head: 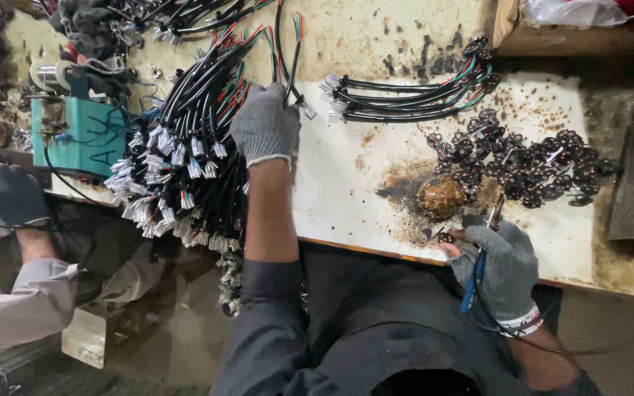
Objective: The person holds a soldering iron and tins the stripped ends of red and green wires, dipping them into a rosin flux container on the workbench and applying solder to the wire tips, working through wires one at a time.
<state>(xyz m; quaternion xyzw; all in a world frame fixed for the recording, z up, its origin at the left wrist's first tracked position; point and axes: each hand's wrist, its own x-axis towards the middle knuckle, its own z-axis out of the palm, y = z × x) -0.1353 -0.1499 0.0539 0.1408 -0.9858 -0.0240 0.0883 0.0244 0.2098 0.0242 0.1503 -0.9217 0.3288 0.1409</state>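
The left hand (264,125) is closing its fingers on a black cable (288,70) mid-tabletop (346,183); the right hand (497,268) is gripping a blue-handled soldering iron (478,264) at the near edge, beside a teal box (75,136) far left.

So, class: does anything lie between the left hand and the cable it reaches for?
No. The left hand is already on the black cable at the top of the cable pile; nothing visible lies between them.
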